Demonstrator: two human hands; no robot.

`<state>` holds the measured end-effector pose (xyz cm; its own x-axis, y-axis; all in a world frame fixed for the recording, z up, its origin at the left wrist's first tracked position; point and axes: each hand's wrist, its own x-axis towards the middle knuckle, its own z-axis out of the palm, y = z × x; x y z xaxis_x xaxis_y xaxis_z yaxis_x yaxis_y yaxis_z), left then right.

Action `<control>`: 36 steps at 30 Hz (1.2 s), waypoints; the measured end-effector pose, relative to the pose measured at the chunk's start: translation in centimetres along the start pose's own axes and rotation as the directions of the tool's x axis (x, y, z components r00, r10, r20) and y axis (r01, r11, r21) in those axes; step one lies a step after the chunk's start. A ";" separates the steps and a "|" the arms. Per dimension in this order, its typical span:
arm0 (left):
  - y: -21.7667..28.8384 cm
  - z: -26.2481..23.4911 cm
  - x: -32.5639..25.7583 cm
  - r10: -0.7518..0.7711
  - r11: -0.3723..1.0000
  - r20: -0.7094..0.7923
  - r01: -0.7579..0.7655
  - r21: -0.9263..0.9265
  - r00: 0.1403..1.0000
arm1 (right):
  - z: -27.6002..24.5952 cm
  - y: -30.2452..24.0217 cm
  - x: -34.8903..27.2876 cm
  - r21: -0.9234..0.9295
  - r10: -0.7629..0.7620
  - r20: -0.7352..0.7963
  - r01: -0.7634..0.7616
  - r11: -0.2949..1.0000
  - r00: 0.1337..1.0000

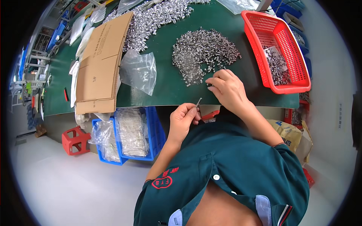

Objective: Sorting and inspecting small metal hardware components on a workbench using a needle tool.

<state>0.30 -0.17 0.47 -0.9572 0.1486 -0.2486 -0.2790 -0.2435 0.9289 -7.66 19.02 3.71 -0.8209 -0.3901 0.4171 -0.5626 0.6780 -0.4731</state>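
1. Head view: your left hand [183, 119] sits at lower centre of the frame, just below the near edge of the green table [166, 88]. Its fingers are closed narrowly on a thin metal pin [198, 101].
2. The pin is held at its lower end. Its free end points up and slightly right, toward the table edge. Its long axis runs near-vertical in the frame.
3. Your right hand [226, 88] rests on the table at centre frame, fingertips pinched at the near rim of the pile of small metal parts [203, 52]. A dark speck shows at the fingertips; whether a part is gripped cannot be told.
4. Handling judgement: the pin looks light, stiff and smooth, so it may slip or roll. Grip it between thumb and forefinger close to one end, leaving the other end free.
5. The pile parts look small, hard and loose. Take one at a time by its sides.
6. Surroundings: a red basket [264, 45] holding more parts at upper right, a clear plastic bag [139, 71] and flattened cardboard [100, 67] at upper left.
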 end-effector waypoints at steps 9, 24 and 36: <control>-0.3 -0.3 -0.1 0.010 1.000 -0.036 -0.010 -0.002 0.999 | 1.3 0.5 0.1 -0.008 -0.023 -0.010 0.023 1.000 1.000; 1.0 1.2 0.2 0.155 0.887 0.038 -0.156 0.434 0.987 | -2.1 -0.9 -1.7 0.417 0.029 0.223 -0.122 0.901 0.974; 0.9 1.9 0.2 -0.083 0.987 0.101 0.067 0.148 0.991 | -2.1 -1.2 -3.2 0.469 0.067 0.298 -0.207 0.859 0.952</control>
<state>-0.02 1.49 1.81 -0.9181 0.2641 -0.2956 -0.3282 -0.0882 0.9405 -4.17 20.78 4.54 -0.8489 -0.5112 0.1344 -0.3590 0.3710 -0.8565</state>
